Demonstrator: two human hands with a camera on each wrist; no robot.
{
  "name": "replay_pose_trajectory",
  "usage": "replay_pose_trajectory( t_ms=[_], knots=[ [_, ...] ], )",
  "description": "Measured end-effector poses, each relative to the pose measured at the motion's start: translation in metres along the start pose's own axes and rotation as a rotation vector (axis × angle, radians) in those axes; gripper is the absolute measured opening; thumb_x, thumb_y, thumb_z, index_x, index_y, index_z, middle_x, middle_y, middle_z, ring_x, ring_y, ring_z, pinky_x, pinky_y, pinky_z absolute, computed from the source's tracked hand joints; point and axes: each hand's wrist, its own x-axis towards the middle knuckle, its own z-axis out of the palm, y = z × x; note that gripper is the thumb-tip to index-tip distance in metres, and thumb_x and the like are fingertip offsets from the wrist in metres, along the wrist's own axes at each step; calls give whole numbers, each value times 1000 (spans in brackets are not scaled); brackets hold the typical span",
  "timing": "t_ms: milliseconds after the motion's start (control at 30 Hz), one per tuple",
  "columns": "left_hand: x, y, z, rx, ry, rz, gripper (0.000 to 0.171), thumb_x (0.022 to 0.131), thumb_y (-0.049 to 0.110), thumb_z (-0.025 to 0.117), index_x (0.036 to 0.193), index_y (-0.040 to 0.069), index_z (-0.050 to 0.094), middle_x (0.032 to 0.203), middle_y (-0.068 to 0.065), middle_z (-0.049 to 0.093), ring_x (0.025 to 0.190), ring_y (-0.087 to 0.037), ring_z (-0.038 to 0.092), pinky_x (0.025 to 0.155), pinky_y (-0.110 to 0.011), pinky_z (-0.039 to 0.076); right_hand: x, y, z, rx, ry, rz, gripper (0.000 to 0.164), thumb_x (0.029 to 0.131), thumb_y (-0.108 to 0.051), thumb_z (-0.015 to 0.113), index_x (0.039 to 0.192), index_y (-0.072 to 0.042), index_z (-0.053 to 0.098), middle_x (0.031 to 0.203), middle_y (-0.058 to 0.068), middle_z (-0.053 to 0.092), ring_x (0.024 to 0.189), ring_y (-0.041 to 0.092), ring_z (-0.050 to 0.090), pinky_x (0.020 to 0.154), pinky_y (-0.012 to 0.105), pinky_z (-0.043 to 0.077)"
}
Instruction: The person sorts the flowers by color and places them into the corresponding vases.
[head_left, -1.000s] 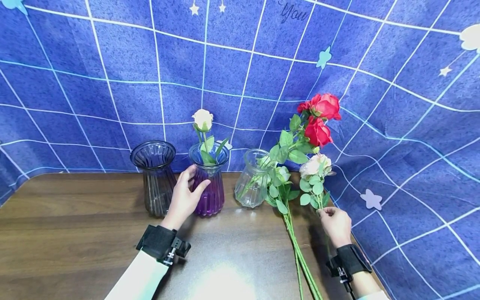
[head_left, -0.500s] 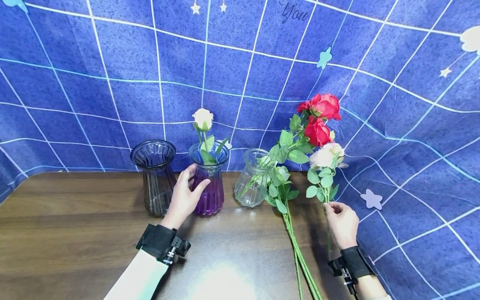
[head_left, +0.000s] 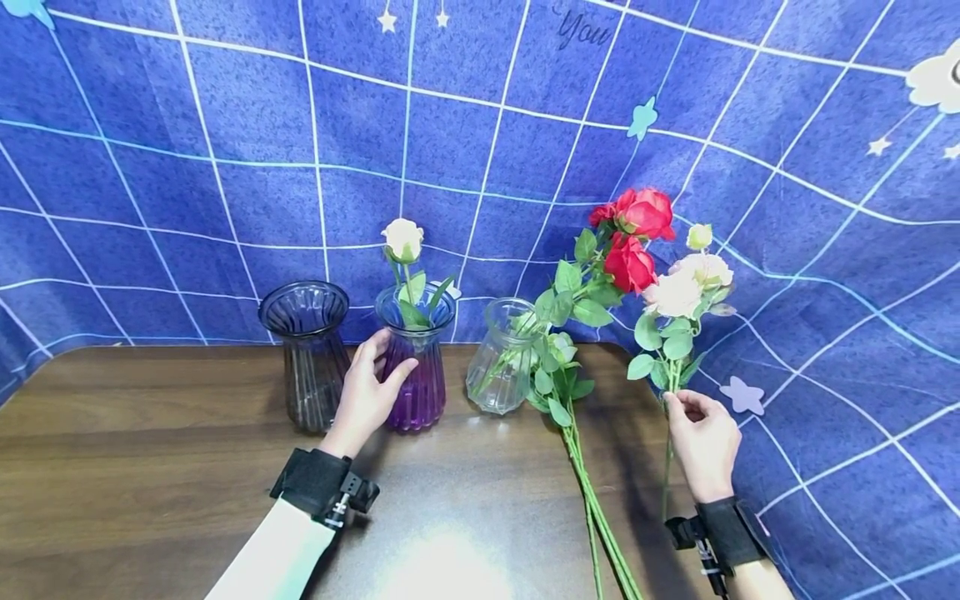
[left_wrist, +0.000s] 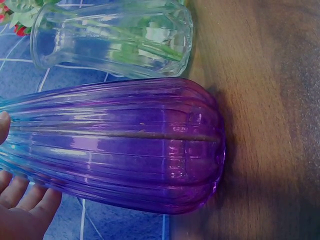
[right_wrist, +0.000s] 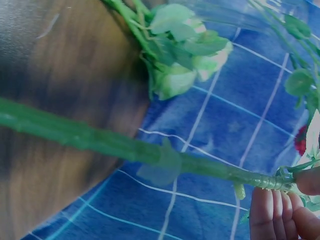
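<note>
My left hand [head_left: 372,389] holds the neck of a blue-to-purple ribbed glass vase [head_left: 420,392], thumb on one side and fingers on the other. One white rose [head_left: 403,239] stands in that vase; in the left wrist view its dark stem [left_wrist: 165,135] shows through the glass. On the right, my right hand [head_left: 707,437] pinches a pale pink flower [head_left: 686,287] by its stem, just below the leaves. The blooms and a small bud point upward. Across the right wrist view, the green stem [right_wrist: 115,144] runs down from my fingertips.
Left of the purple vase stands a dark grey glass vase [head_left: 311,375]. A clear glass vase [head_left: 498,379] stands to its right. Red roses [head_left: 633,237] and a whitish-green flower [head_left: 561,348] lie beside it, their long stems [head_left: 592,500] stretching toward the table's front. A blue cloth [head_left: 450,125] hangs behind.
My right hand has moved right and slightly up with the pale pink flower, drawing it away from the red roses. My left hand stays at the purple vase.
</note>
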Motion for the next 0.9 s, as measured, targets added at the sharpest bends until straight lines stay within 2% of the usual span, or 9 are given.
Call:
replay_pose_trajectory(
  t_ms=[100,167,267,500,900],
  knots=[
    [0,-1,0,5,-5,-9,63,88,20,65,139,-2,35,138,-22,42,130,-32,41,108,-44,39,2,-3,-5,19,24,0,20,82,-21,68,88,-2,72,63,-14,60,54,-23,35,57,15,33],
    [-1,0,0,5,-7,-11,63,88,20,65,139,-3,35,138,-23,42,131,-32,41,108,-44,39,3,-5,-8,34,39,-5,21,82,-22,68,88,-2,72,62,-31,48,54,-23,35,57,15,33],
    [-1,0,-1,5,-5,-8,62,88,19,65,138,-3,35,138,-23,42,130,-33,41,108,-44,39,3,-11,-14,60,60,-14,22,83,-22,68,89,-2,72,61,-43,39,55,-23,36,58,14,32],
    [0,-1,-1,4,-3,-4,62,88,20,65,138,-3,36,138,-23,42,130,-33,41,107,-44,39,8,-22,-24,117,103,-29,22,83,-22,69,89,-1,72,60,-44,41,54,-21,39,54,5,30],
    [0,1,0,4,-15,-9,63,89,20,65,139,-3,35,138,-23,41,131,-33,40,108,-44,39,15,-40,-38,178,166,-23,22,83,-23,69,89,-2,72,63,-41,45,55,-17,43,53,6,34]
  ],
)
